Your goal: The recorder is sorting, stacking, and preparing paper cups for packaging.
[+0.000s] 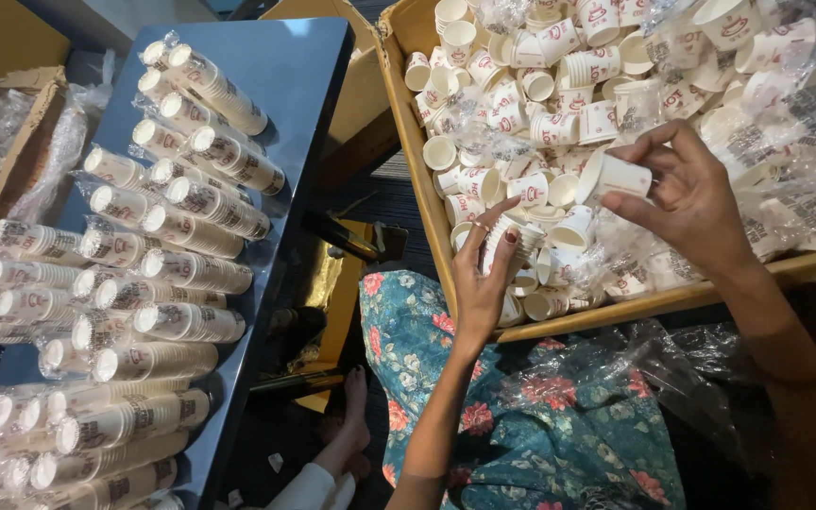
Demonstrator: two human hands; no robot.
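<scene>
Cramped work spot seen from above: a big cardboard box (pixel 406 123) at right, a dark blue table (pixel 299 85) at left, dark floor between.

Right hand (pixel 689 194) pinches a small white paper cup (pixel 616 176) w/ a red print – thumb below, fingertips on top, closed on it. Cup lies on its side, open mouth facing left, held just above the heap in the box. Wrist is bent, forearm coming in from the lower right corner.

Left hand (pixel 485 274) is wrapped round a short stack of nested cups (pixel 501 247) at the box's near wall; dark-painted nails show, fingers curled on the stack, thumb on its left side. Forearm runs up from the bottom edge, approx. vertical.

Around both hands the box is full of loose white cups (pixel 521 76) lying every way, mixed w/ crumpled clear plastic wrappers (pixel 805 123) bearing dark print. Box's near wall rests by the lap – teal floral fabric (pixel 559 416) w/ more clear plastic over it at right.

On the table: many sleeves of stacked cups (pixel 191 208) in clear wrap, laid in rows, mouths to the left. A bare foot (pixel 353 416) shows on the floor below the table edge. Gold foil sheet (pixel 332 283) lies between table and lap. Another cardboard box w/ plastic (pixel 11 142) sits far left.
</scene>
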